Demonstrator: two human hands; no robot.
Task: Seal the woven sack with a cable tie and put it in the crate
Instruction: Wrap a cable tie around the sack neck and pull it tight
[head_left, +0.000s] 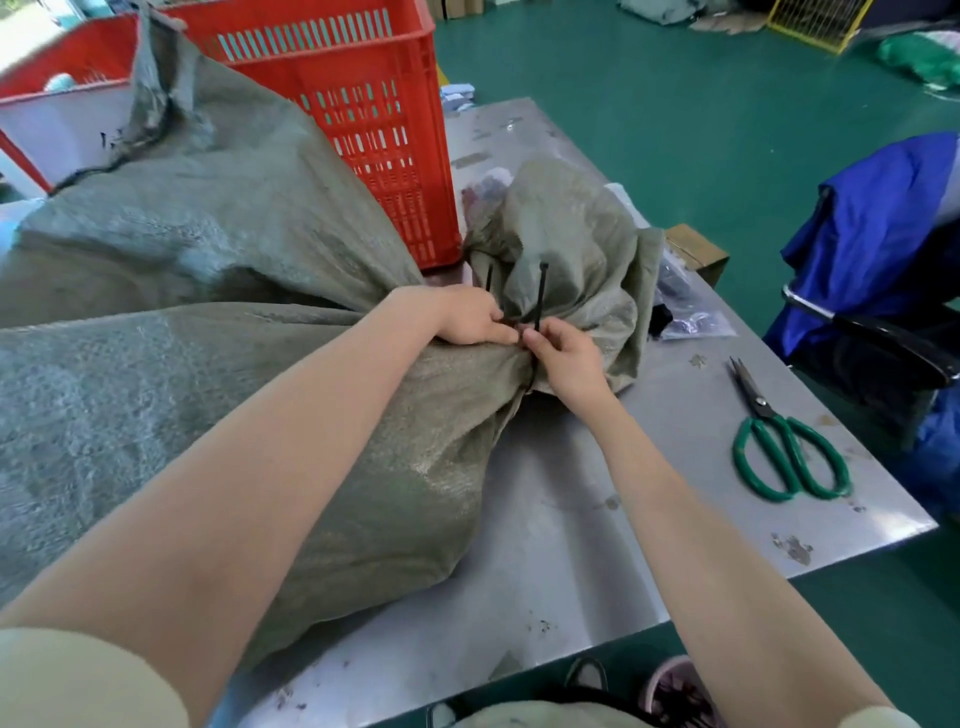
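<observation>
A full grey-green woven sack lies on its side on the metal table, its gathered neck fanning out to the right. A black cable tie circles the neck, both ends sticking upward. My left hand grips the bunched neck and pinches one end of the tie. My right hand pinches the other end at the base of the upright strip. A red slotted crate stands behind the sack on the table.
A second woven sack lies behind the first, leaning against the crate. Green-handled scissors rest near the table's right edge. Plastic packets and a cardboard box sit beyond the neck. A chair with blue cloth stands at right.
</observation>
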